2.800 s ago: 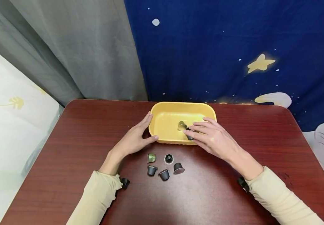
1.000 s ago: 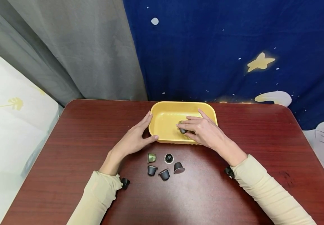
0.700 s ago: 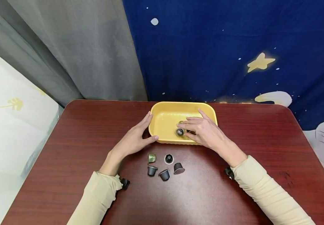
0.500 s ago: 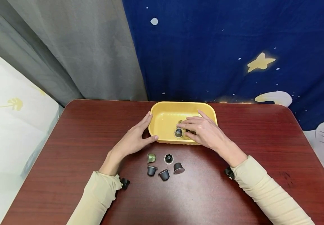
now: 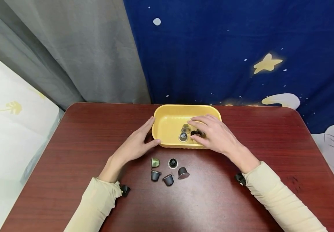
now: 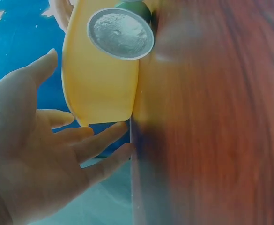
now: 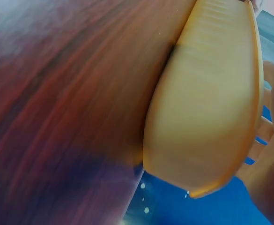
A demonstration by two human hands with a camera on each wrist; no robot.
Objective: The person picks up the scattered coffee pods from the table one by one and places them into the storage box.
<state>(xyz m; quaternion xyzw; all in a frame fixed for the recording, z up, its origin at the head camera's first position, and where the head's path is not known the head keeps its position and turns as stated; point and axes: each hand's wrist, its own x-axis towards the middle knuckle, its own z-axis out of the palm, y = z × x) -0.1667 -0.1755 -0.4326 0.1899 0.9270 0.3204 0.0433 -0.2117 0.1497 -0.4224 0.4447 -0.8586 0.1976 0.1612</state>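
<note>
A yellow tray [image 5: 169, 111] stands near the table's far edge, with several coffee capsules inside. One dark coffee capsule [image 5: 183, 137] sits rim down, beside a pale gold coffee capsule [image 5: 186, 129]; darker ones lie partly under my right hand [image 5: 217, 133]. That hand reaches over the tray's right half, thumb and fingers spread apart, nothing visibly gripped. My left hand [image 5: 135, 143] rests its extended fingers and thumb against the tray's left end. In the left wrist view my left hand [image 6: 57, 150] has its fingers spread beside the tray [image 6: 99, 84].
On the table in front of the tray lie a green capsule [image 5: 155, 162], a black capsule [image 5: 173, 163] standing rim down, and several dark capsules [image 5: 168, 179]. A blue curtain [image 5: 198, 64] and a grey curtain [image 5: 106, 64] hang behind the table [image 5: 213, 199].
My right hand has brought a dark capsule leftward within the tray, let it go rim down, then drawn back slightly right with its fingers spreading. The left hand stays at the tray's end.
</note>
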